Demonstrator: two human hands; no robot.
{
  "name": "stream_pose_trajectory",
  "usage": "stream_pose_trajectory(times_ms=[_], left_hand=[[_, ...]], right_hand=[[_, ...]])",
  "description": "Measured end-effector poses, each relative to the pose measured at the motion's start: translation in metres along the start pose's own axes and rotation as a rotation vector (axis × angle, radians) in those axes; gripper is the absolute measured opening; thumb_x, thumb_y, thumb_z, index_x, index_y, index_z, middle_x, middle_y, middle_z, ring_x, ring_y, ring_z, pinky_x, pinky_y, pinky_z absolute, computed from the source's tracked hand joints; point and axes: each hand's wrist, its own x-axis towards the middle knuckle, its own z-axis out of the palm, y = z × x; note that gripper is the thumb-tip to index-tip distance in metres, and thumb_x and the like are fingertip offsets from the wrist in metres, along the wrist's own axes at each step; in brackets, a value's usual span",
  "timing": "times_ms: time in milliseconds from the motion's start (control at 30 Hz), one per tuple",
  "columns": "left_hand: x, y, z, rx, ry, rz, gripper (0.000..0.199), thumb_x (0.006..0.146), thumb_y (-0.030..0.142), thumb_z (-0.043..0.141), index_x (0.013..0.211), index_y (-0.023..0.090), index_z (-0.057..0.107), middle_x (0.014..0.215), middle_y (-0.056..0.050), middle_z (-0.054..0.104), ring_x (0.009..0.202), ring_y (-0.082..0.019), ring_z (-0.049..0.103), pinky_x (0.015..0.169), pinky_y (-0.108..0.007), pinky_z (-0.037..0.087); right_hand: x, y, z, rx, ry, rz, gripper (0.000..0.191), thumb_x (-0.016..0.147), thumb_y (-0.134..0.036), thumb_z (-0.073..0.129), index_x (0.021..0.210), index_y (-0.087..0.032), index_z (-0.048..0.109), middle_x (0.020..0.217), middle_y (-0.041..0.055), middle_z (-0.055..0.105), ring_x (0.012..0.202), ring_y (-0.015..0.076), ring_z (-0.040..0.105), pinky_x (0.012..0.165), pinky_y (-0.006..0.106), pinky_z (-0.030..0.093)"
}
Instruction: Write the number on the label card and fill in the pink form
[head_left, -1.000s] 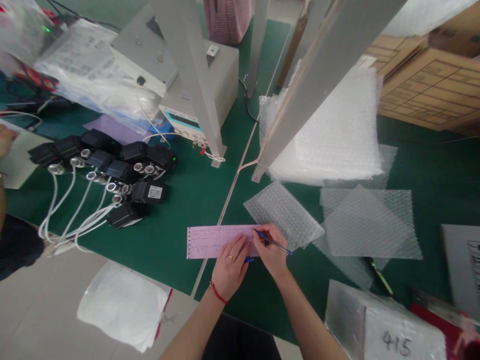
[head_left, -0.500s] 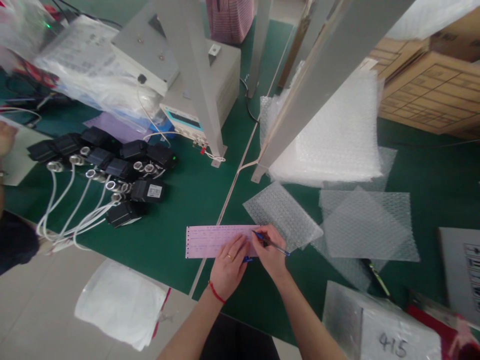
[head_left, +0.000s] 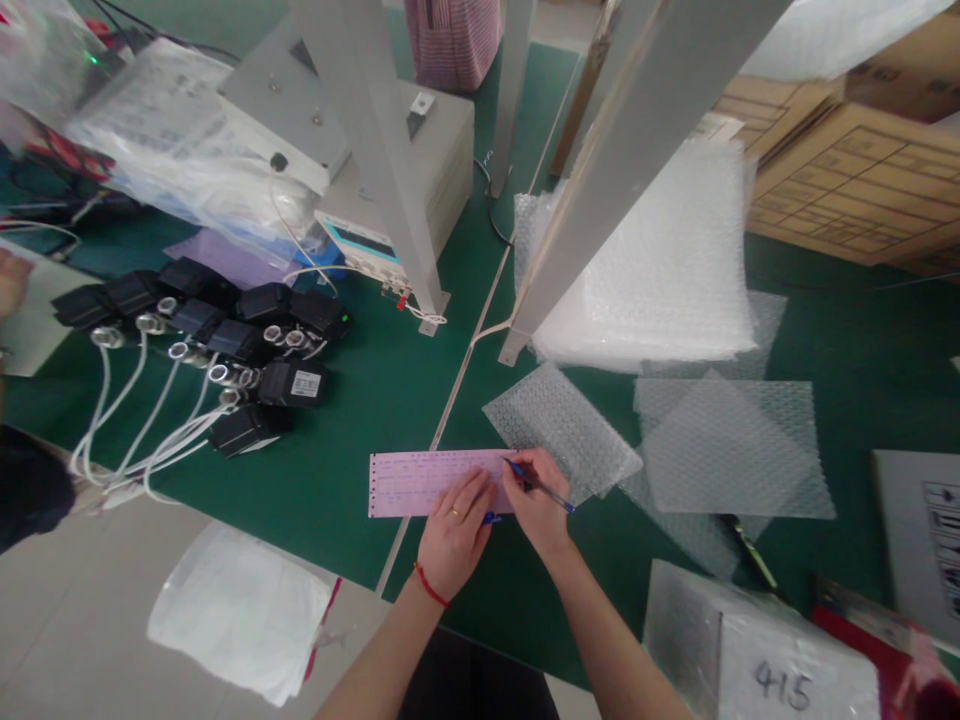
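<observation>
A pink printed form (head_left: 397, 485) with punched holes down its left edge lies on the green table. My left hand (head_left: 455, 530) rests on its lower part, fingers stretched over the paper. Between that thumb and forefinger a small blue pen cap (head_left: 490, 518) sticks out. My right hand (head_left: 541, 500) is closed around a blue pen (head_left: 551, 492), whose tip is at the form's upper right part. The writing under the tip is too small to read. Just right of the form lies a sheet of bubble wrap (head_left: 562, 430).
Black devices (head_left: 292, 382) with white cables lie to the left. Behind stand a bench instrument (head_left: 442, 150) and slanting metal posts (head_left: 585, 210). Stacked bubble wrap (head_left: 645, 270), cartons (head_left: 862, 180) and a wrapped box (head_left: 787, 650) marked 415 are on the right. Another person's sleeve (head_left: 30, 490) shows far left.
The view has shifted very slightly. Both hands stay in nearly the same place on the form, and the pen stays in my right hand.
</observation>
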Motion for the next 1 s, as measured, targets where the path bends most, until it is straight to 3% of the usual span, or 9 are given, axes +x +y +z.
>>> stream_pose_trajectory(times_ms=[467,567,767,900,1000], left_hand=[[-0.001,0.0,0.001,0.002,-0.008,0.005,0.04,0.098,0.011,0.049,0.136,0.012,0.057,0.14,-0.017,0.064,0.136,-0.029,0.056,0.104,-0.046,0.054],[-0.001,0.0,0.001,-0.002,-0.01,0.006,0.04,0.098,0.01,0.049,0.137,0.013,0.056,0.141,-0.016,0.064,0.137,-0.028,0.055,0.105,-0.046,0.054],[-0.001,-0.001,0.001,-0.018,-0.002,0.0,0.039,0.098,0.01,0.05,0.136,0.013,0.057,0.139,-0.016,0.065,0.136,-0.029,0.055,0.105,-0.047,0.054],[0.0,0.0,0.0,-0.054,-0.006,-0.022,0.037,0.098,0.011,0.051,0.135,0.014,0.057,0.139,-0.016,0.065,0.135,-0.029,0.056,0.104,-0.048,0.056],[0.002,0.002,-0.005,-0.095,-0.021,-0.054,0.035,0.097,0.008,0.053,0.131,0.015,0.06,0.135,-0.015,0.066,0.132,-0.029,0.058,0.106,-0.05,0.056]], right_hand=[[0.001,0.0,-0.002,0.078,0.03,0.088,0.01,0.085,-0.026,0.065,0.075,-0.025,0.063,0.073,0.002,0.065,0.071,0.0207,0.063,0.07,0.036,0.055],[0.001,0.0,-0.002,0.142,0.054,0.15,0.01,0.082,-0.026,0.068,0.073,-0.024,0.063,0.072,0.0015,0.064,0.07,0.0206,0.062,0.069,0.036,0.055],[-0.013,-0.01,-0.014,0.407,0.102,0.344,0.012,0.087,-0.033,0.07,0.088,-0.023,0.064,0.081,0.0017,0.068,0.073,0.0187,0.068,0.069,0.033,0.06],[-0.027,-0.021,-0.029,0.559,0.026,0.438,0.016,0.082,-0.035,0.077,0.09,-0.023,0.071,0.089,0.0046,0.074,0.081,0.0206,0.072,0.074,0.033,0.063],[-0.037,-0.029,-0.034,0.645,-0.048,0.508,0.024,0.083,-0.042,0.077,0.09,-0.02,0.073,0.083,0.0058,0.075,0.071,0.021,0.073,0.067,0.034,0.064]])
